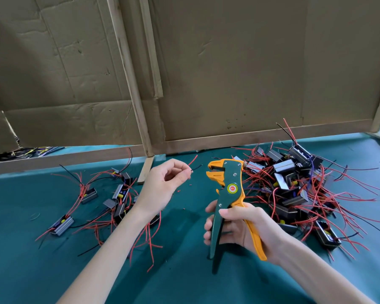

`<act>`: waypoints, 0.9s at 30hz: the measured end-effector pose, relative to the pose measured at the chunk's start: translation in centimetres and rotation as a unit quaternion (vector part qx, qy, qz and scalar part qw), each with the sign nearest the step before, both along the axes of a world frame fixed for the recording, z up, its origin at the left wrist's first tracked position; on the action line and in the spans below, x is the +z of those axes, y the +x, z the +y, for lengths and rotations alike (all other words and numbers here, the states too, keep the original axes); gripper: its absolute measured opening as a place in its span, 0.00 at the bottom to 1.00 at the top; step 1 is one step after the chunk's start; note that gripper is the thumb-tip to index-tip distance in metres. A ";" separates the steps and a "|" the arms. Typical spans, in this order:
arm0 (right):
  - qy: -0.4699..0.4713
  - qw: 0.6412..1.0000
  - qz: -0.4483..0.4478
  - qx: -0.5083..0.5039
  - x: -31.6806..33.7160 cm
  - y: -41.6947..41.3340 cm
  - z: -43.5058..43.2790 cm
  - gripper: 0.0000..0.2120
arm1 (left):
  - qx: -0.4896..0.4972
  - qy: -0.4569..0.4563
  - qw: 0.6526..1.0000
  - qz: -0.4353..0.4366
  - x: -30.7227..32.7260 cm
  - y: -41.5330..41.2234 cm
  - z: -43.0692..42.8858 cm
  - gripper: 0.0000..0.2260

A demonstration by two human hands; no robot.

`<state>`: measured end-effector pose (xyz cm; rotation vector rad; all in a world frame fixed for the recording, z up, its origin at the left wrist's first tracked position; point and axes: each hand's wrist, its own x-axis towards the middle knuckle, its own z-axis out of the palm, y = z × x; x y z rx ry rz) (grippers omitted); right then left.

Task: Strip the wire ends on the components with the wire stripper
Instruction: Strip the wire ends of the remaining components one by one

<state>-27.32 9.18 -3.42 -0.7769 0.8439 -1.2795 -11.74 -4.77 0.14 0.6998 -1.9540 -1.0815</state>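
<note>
— What are the hands holding?
— The right hand (239, 229) curls round the handles of a green and orange wire stripper (230, 187), held upright above the green table (184, 281). The handles are spread.
— And the left?
— The left hand (162, 183) pinches a thin black wire (196, 167) at its fingertips, near the stripper's head but not touching it.
— Where are the components?
— A large pile of components (294, 189) lies on the right, and a smaller scatter (119, 194) on the left.
</note>
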 end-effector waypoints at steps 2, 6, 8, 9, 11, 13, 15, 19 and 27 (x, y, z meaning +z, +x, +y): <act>-0.012 1.000 0.024 0.001 0.1 -0.1 0.1 0.18 | -0.004 -0.019 1.000 0.005 1.0 0.3 0.1 0.05; -0.050 0.997 0.064 0.000 0.3 -0.1 0.5 0.11 | -0.025 -0.047 0.998 -0.025 2.5 0.9 0.6 0.04; -0.064 0.995 0.078 0.003 0.4 0.0 0.6 0.09 | -0.034 -0.045 0.998 -0.033 3.0 1.0 0.9 0.04; -0.070 0.994 0.086 0.004 0.4 0.0 0.7 0.09 | -0.038 -0.045 0.998 -0.033 3.2 1.1 1.0 0.04; -0.078 0.992 0.100 0.007 0.5 0.0 0.8 0.08 | -0.043 -0.048 0.997 -0.035 3.6 1.2 1.3 0.04; -0.084 0.990 0.110 0.013 0.6 0.0 0.9 0.09 | -0.044 -0.052 0.997 -0.040 3.9 1.3 1.4 0.04; -0.087 0.989 0.120 0.015 0.6 0.1 0.9 0.09 | -0.045 -0.055 0.997 -0.042 4.0 1.4 1.5 0.04; -0.091 0.986 0.136 0.015 0.6 0.1 1.0 0.09 | -0.053 -0.056 0.995 -0.061 4.3 1.5 1.6 0.04; -0.090 0.980 0.178 0.013 0.5 0.2 1.1 0.09 | -0.066 -0.025 0.995 -0.075 4.4 1.8 1.5 0.03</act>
